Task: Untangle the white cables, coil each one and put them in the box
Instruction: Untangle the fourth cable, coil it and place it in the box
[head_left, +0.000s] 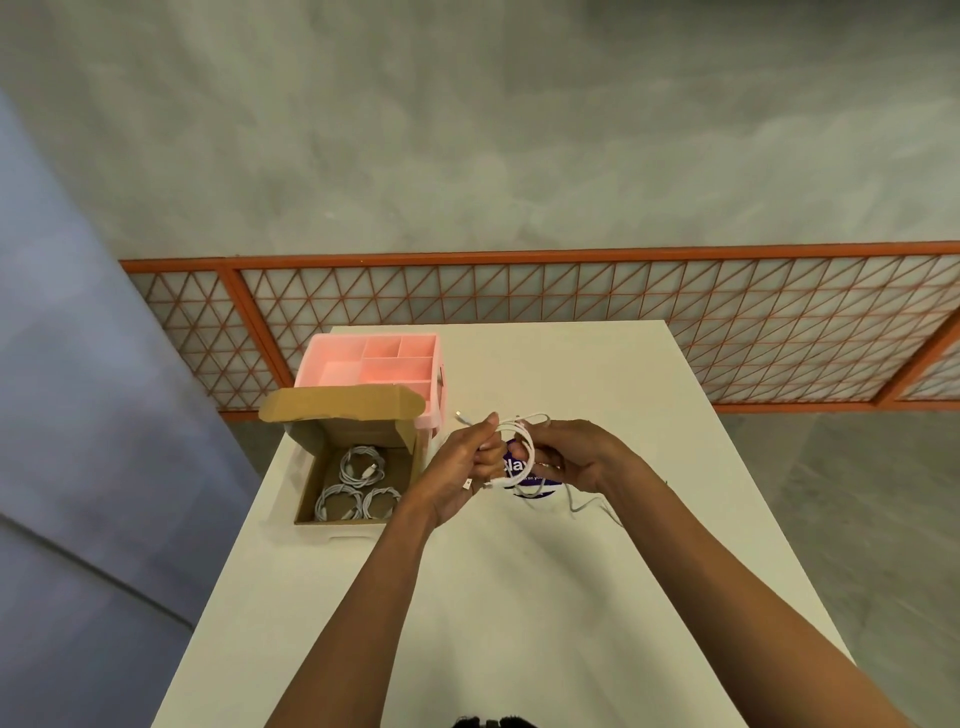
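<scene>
A: Why up over the worktop, pinched in left hand and right hand?
B: Gripped by both, close together, to keep the cable in round loops. Then off to the box, likely, beside three coils lying inside.

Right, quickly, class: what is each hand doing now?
Left hand: closed, pinching the cable.
Right hand: closed, holding the same cable's loops.

The white cable partly hides the purple sticker.
</scene>
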